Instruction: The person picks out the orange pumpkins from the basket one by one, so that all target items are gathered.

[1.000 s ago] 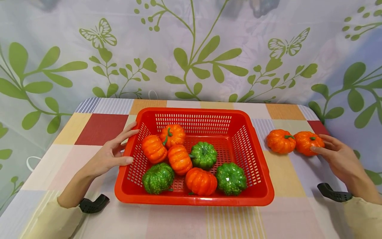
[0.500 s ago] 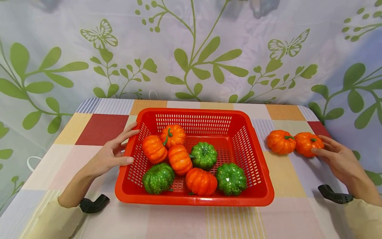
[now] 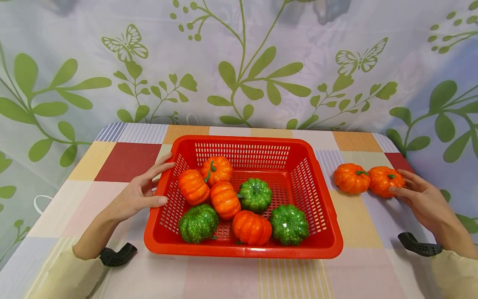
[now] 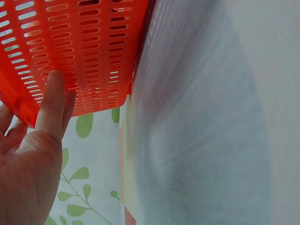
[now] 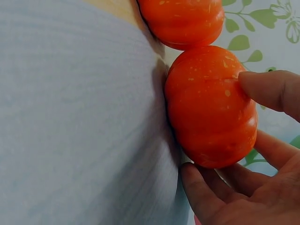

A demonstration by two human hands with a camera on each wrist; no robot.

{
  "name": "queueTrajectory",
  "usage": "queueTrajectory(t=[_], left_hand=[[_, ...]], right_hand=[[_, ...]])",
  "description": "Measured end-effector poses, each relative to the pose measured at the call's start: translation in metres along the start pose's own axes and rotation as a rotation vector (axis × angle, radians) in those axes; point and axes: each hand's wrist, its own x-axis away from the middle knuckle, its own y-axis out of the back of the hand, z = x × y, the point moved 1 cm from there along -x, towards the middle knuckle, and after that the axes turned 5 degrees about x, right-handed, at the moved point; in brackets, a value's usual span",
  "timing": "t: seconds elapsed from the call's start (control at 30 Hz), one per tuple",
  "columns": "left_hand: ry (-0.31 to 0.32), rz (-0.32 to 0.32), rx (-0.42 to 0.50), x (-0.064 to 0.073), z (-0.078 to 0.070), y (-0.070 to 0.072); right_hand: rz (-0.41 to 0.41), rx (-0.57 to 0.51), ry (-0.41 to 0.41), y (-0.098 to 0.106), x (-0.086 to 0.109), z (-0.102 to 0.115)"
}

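Note:
A red plastic basket (image 3: 242,251) stands mid-table with several orange and green pumpkins in it, among them a green pumpkin (image 3: 255,194) and an orange pumpkin (image 3: 252,227). My left hand (image 3: 136,195) rests at its left side, fingers nearly straight against the rim and the slotted outer wall (image 4: 89,56). To the basket's right, two more orange pumpkins sit side by side on the cloth. My right hand (image 3: 429,203) holds the outer pumpkin (image 5: 211,108), its thumb on one side and its fingers around the other. The inner pumpkin (image 3: 351,178) touches it.
A patchwork tablecloth (image 3: 220,274) covers the table. Behind it hangs a pale curtain (image 3: 179,54) with green leaves and butterflies. Black bands with curved mounts (image 3: 118,254) sit at both wrists. The table's right edge lies close to my right hand.

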Motion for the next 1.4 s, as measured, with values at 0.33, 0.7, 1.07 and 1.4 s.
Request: queueTrajectory(t=[0.33, 0.7, 1.07, 1.4], left_hand=[[0.006, 0.0, -0.002, 0.0, -0.001, 0.0], [-0.001, 0.0, 0.004, -0.001, 0.0, 0.0], [0.016, -0.003, -0.004, 0.0, -0.002, 0.001], [0.003, 0.005, 0.004, 0.0, 0.0, 0.0]], right_hand=[[-0.023, 0.07, 0.001, 0.001, -0.002, -0.004], [-0.107, 0.146, 0.059, -0.012, 0.006, 0.013], [-0.284, 0.415, 0.119, -0.032, 0.019, 0.049], [-0.227, 0.209, 0.278, -0.07, 0.043, 0.084]])
